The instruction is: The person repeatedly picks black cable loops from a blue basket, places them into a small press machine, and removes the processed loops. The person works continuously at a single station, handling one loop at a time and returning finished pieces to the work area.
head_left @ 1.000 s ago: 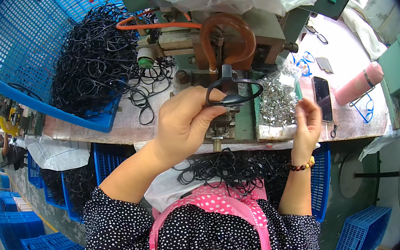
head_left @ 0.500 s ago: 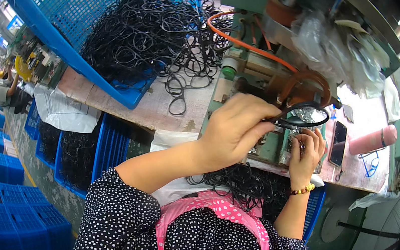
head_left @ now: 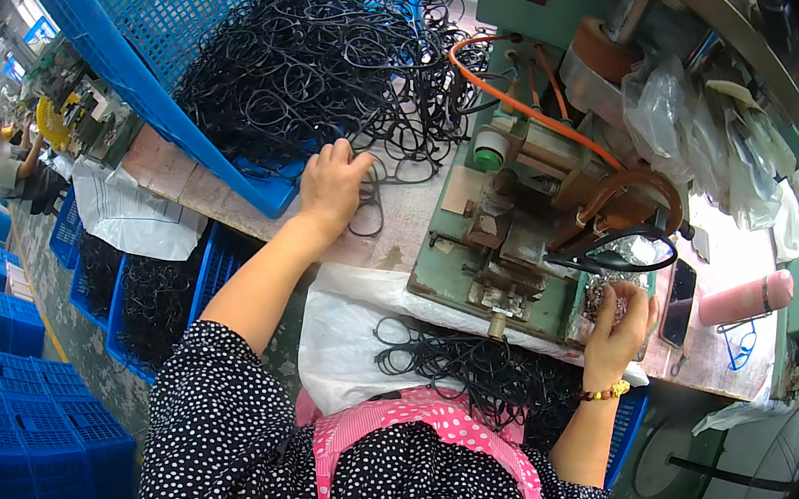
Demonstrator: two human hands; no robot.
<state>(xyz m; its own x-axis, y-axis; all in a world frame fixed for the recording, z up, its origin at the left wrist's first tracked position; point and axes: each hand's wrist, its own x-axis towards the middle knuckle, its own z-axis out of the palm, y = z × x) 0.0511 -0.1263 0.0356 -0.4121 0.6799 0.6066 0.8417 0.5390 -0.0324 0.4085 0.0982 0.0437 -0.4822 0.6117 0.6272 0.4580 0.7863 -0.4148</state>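
At the near edge of a big heap of black eyeglass frames (head_left: 295, 71), my left hand (head_left: 334, 193) reaches out with its fingers bent and slightly apart. Its fingertips touch or hover over the frames there; nothing plainly sits in its grip. One loose black frame lies on the table just beside it. My right hand (head_left: 621, 321) is at a small tray of tiny shiny metal parts (head_left: 596, 299), thumb and fingers pinched together. Whatever they hold is too small to make out. Just above that hand, a black eyeglass frame (head_left: 658, 261) rests at the green bench machine (head_left: 511, 255).
A tilted blue crate (head_left: 261, 197) backs the heap. More black frames (head_left: 475, 361) lie on my lap by white sheeting (head_left: 342, 348). Orange hoses (head_left: 543, 114) loop over the machine. On the right are a phone (head_left: 677, 304) and pink bottle (head_left: 744, 298). Another person works far left.
My left hand has let go of the black eyeglass frame at the machine and swung left to the heap. My right hand stays at the parts tray. The view has shifted slightly.
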